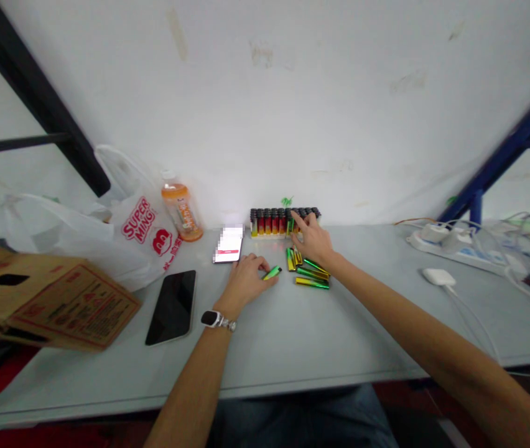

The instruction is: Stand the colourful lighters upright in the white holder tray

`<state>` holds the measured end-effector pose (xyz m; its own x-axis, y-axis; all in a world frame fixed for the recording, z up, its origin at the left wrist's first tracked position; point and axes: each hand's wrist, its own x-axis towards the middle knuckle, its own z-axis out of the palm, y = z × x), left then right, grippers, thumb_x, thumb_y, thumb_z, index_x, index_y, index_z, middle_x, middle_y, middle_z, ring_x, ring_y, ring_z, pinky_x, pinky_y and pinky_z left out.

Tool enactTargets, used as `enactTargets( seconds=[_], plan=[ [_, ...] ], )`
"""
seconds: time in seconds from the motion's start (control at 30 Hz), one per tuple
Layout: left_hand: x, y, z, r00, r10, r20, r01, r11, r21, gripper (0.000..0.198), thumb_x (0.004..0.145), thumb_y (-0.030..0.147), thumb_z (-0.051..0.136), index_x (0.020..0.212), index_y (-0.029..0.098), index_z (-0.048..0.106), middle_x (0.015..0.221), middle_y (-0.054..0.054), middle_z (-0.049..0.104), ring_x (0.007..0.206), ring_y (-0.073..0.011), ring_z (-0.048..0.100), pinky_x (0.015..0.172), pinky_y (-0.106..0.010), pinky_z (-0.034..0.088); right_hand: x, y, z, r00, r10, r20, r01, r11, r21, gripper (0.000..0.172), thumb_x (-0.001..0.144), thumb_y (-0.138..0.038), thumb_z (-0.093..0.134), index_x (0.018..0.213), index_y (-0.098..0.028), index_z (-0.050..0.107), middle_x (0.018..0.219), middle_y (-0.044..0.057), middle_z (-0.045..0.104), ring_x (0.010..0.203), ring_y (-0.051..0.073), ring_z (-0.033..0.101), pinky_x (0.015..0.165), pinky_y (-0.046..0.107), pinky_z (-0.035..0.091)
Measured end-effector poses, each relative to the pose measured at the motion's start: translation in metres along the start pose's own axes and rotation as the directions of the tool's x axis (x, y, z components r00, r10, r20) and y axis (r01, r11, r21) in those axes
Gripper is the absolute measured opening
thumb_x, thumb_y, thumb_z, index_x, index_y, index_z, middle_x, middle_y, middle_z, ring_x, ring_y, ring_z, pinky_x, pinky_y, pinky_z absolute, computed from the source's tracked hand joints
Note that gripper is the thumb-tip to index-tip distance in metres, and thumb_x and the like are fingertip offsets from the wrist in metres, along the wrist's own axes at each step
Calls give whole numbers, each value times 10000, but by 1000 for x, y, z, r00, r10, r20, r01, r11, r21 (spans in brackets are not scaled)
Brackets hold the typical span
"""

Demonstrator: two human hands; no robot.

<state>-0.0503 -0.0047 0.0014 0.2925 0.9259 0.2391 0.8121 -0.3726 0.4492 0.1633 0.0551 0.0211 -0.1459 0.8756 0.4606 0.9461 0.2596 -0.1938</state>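
A row of lighters [268, 223] with black tops and red-yellow bodies stands upright in a clear tray against the wall. My right hand [314, 239] reaches over the row's right part, its index finger and thumb closed about a greenish lighter [290, 226] there. Low over the table, my left hand [249, 279] pinches a shiny green lighter [272, 272] with a dark end. Between the hands, several shiny green and gold pieces [312, 282] lie flat on the table; their exact kind is hard to tell. My right hand partly hides the row.
Left of the row are a lit phone [228, 244], an orange drink bottle [181, 208], a dark tablet or large phone [172, 307], a white plastic bag [127, 230] and a cardboard box [73, 305]. A power strip [463, 249] and white charger [438, 277] with cables lie right.
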Motion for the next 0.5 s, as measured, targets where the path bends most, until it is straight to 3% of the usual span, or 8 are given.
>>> enactTargets(
  seconds=[0.07, 0.23, 0.37, 0.5],
  plan=[
    [0, -2, 0, 1000, 13, 16, -13, 1000, 13, 217, 759, 405, 726, 815, 202, 675, 910, -56, 654, 908, -255, 606, 818, -384, 441, -11, -6, -1, 1000, 12, -3, -12, 1000, 28, 606, 917, -378, 509, 1488, -224, 377, 1193, 135, 500, 939, 246, 575, 689, 325, 475],
    [4, -1, 11, 996, 57, -64, -60, 997, -54, 200, 781, 380, 724, 835, 198, 664, 892, -52, 663, 904, -246, 603, 806, -368, 439, -36, -23, -2, 999, 33, 0, -32, 980, 195, 300, 926, -412, 509, 1128, -233, 641, 1108, 81, 552, 907, 204, 597, 726, 308, 469],
    [8, 9, 18, 979, 53, -196, -113, 944, -310, 204, 856, 379, 648, 912, 182, 637, 883, -38, 661, 774, -171, 595, 722, -306, 463, -44, -36, -2, 994, 105, 3, -96, 892, 442, 318, 935, -471, 500, 977, -209, 675, 971, 57, 587, 887, 190, 591, 807, 316, 463],
    [7, 24, 18, 957, 33, -287, -178, 851, -494, 159, 894, 284, 584, 1003, 187, 647, 926, -33, 679, 793, -144, 605, 699, -267, 470, -49, -52, -2, 997, 62, -49, -19, 796, 605, 353, 964, -472, 447, 896, -203, 664, 910, 60, 615, 947, 204, 563, 918, 347, 427]
  ],
)
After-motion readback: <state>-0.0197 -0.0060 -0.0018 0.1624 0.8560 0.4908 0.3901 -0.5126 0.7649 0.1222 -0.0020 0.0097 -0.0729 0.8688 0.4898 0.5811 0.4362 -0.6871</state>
